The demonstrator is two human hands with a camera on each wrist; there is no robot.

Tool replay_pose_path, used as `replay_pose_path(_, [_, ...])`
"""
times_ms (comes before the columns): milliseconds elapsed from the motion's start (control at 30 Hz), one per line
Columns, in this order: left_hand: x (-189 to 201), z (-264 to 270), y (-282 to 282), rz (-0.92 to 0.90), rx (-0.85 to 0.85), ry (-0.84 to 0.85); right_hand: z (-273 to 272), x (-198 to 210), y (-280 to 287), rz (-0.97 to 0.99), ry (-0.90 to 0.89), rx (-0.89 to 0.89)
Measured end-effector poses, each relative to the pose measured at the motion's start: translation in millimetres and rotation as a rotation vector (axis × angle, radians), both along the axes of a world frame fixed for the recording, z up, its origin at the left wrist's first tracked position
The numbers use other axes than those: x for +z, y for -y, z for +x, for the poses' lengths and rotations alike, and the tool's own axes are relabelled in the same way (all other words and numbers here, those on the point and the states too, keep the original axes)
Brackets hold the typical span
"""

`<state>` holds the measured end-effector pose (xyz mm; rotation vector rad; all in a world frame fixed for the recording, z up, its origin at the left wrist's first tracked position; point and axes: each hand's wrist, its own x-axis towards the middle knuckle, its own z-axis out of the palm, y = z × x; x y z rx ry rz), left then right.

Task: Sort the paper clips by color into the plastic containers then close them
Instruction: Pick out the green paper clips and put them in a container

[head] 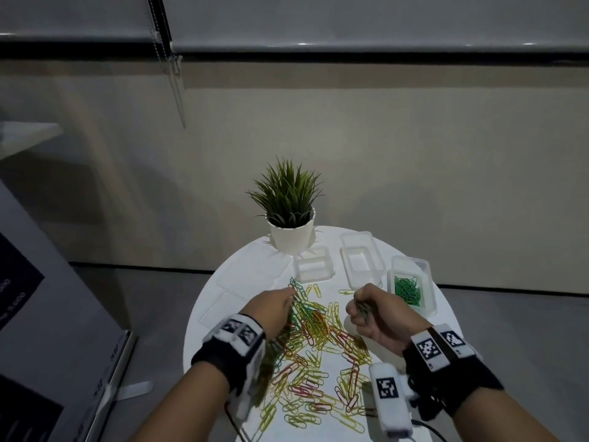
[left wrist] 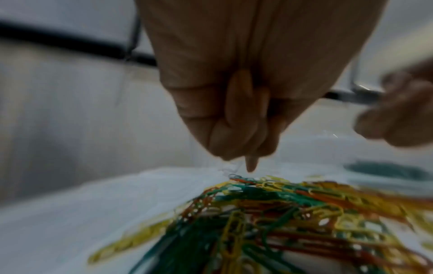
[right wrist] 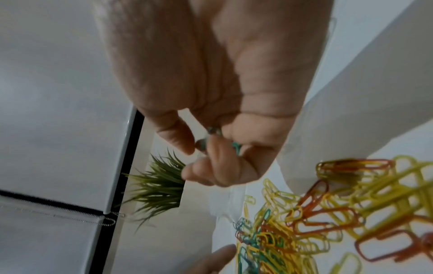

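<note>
A heap of yellow, red and green paper clips (head: 318, 342) covers the near half of the round white table (head: 471, 317). My left hand (head: 291, 295) reaches over the heap's far left end. In the left wrist view its fingers (left wrist: 234, 129) are curled together, with one fingertip (left wrist: 251, 166) just above a green clip (left wrist: 234, 175); no clip shows between them. My right hand (head: 358, 309) is raised right of the heap in a fist and grips a few green clips (right wrist: 236, 146). A clear container holding green clips (head: 409, 290) stands just right of it.
Two clear containers (head: 314, 266) (head: 361, 263) with nothing in them stand behind the heap. Flat clear lids (head: 223, 309) lie at the table's left side. A potted plant (head: 290, 218) stands at the far edge. A grey cabinet (head: 47, 298) is on the left.
</note>
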<state>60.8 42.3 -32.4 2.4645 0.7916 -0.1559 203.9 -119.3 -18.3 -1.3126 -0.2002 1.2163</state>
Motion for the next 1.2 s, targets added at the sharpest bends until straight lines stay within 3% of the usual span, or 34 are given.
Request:
replay_pose_path(67, [-5,3,9,0.141,-0.139,-0.137,-4,0,-3,-0.017,0.065,0.029])
replay_pose_path(133, [-15,3,19,0.155,-0.220,-0.175,-6,0,-7,-0.082,0.187,0.063])
replay_pose_path(200, [-22,3,30,0.121,-0.254,-0.128,-9,-4,-8,-0.181,0.501,0.184])
replay_pose_path(300, [-16,8,30,0.114,-0.185,-0.039,-20,-12,-7,-0.343,1.073,0.546])
replay_pose_path(367, [-10,14,16,0.178,-0.116,-0.079,-31,-23,-4,-0.512,1.299,0.791])
replay_pose_path(433, [-8,18,-2,0.215,-0.085,-0.159,-37,-29,-1,-0.647,1.396,0.887])
replay_pose_path(667, [-15,9,-6,0.194,-0.224,-0.314,-21,-21,17,-0.760,1.469,0.869])
replay_pose_path(800, [-9,1,8,0.209,-0.177,-0.186,-12,-10,4,-0.706,1.460,0.768])
replay_pose_path(900, [-7,11,-5,0.206,-0.072,-0.142,-8,-8,-18,-0.601,1.345,0.622])
replay_pose_path(1100, [-19,22,-35,-0.179,0.238,0.155,-5,-14,-75,-0.502,1.244,0.406])
replay_pose_path(1200, [-20,21,-36,-0.158,0.220,0.187,-10,-27,-98,-0.564,1.225,0.377])
